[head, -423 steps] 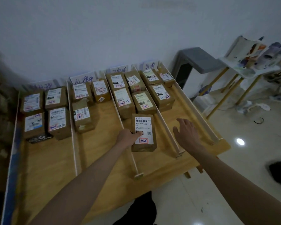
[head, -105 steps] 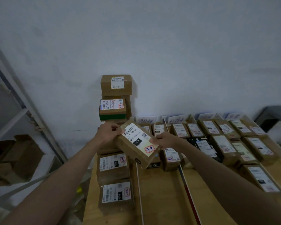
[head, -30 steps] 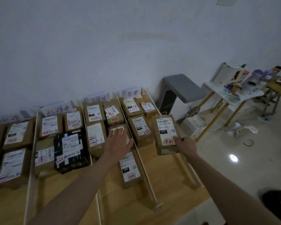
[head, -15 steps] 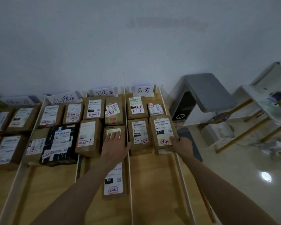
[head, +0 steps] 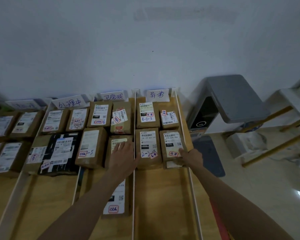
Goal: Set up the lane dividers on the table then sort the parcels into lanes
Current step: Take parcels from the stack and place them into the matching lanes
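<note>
The right hand grips the near right corner of the parcel marked 070, thumb on the label face and the remaining fingers hidden under or behind the box edge. The left hand lies flat, fingers straight and spread, on top of a parcel in the adjacent lane; it presses rather than grasps.

Handling, as a judgement: the parcel is a small taped cardboard box, rigid at its edges, probably light enough for one hand. The paper label is the slicker surface; take hold across the short edges or at a corner, on bare cardboard. Contents unknown; treat as fragile.

Position: the 070 parcel sits in the rightmost lane, near the table's right edge, touching the right-hand divider on one side and the neighbouring parcel marked 2-2 on the other. Two further parcels lie beyond it toward the far edge, beneath the lane sign.
</note>
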A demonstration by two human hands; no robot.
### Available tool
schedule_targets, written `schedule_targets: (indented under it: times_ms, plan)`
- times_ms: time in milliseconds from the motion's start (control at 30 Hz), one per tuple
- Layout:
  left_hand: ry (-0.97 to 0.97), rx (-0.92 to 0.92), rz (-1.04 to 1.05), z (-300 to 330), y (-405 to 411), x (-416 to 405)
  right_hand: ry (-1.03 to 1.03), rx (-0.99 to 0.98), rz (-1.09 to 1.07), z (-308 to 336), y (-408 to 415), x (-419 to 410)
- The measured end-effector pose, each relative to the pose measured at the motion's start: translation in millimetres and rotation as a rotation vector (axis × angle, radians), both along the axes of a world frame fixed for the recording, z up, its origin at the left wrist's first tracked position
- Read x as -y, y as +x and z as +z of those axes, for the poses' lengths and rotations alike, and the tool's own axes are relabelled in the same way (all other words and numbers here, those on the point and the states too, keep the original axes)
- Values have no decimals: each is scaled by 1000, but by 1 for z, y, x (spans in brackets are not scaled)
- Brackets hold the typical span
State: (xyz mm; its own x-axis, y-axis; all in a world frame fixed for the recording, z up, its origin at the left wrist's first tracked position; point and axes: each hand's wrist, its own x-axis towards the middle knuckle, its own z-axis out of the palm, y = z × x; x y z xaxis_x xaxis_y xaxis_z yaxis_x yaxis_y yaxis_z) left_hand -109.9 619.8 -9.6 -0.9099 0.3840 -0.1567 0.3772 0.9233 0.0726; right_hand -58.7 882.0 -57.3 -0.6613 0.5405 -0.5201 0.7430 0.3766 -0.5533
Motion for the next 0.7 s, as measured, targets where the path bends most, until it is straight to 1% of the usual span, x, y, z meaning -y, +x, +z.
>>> schedule_targets:
  times_ms: [167,400,500,600,633,700]
  plan:
    - [-23,14,0,-1,0,-3,-20,50,13,-3,-4,2]
    - [-53,24,18,5,2,-2,-27,60,25,10,0,2]
    - [-54,19,55,12,1,0,-106,15,1,24,1,6]
    - [-33,-18,77,25,1,7,-93,-69,56,44,-2,15]
    - [-21,-34,82,31,1,13,-64,-103,86,52,-5,21]
    - [-9,-60,101,45,2,30,61,-176,190,76,-9,40]
